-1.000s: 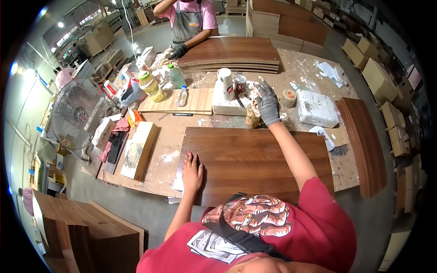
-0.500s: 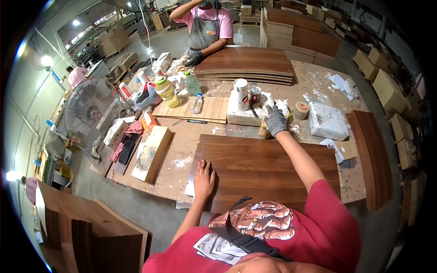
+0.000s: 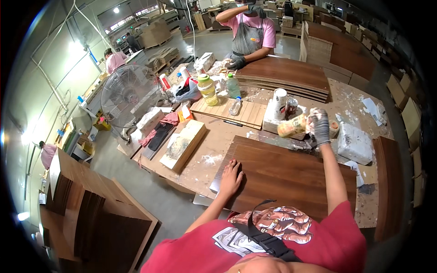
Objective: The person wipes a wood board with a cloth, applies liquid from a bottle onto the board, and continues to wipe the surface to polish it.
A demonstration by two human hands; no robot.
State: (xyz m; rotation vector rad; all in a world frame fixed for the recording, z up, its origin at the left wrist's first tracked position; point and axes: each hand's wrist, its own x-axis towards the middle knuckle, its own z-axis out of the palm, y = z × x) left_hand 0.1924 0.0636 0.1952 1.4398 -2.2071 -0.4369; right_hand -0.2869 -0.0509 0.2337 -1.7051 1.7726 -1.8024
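- Bottle, a yellowish plastic one, is lying almost on its side in the right hand, with its long axis running left to right across the view and its free end pointing toward the person's left.
- Gloved fingers of the right hand are curling closed around the bottle's right end; the bottle is being held up above the bench, over the white block and just beyond the far edge of the brown panel.
- Right hand is plainly the nearer one, since it is already gripping the bottle; the left hand is well apart from it, toward the near left corner of the panel.
- Left hand is bare and is pressing flat on the panel with fingers spread, holding nothing.
- White tube and a small can are standing just behind the bottle on the block.
- Compared with the earlier frames, the right hand is now showing the bottle lifted and tipped sideways, where before the hand was down among the things on the block; the left hand is staying in the same spot on the panel.
- Across the bench, another person's gloved hand is resting by a stack of panels.
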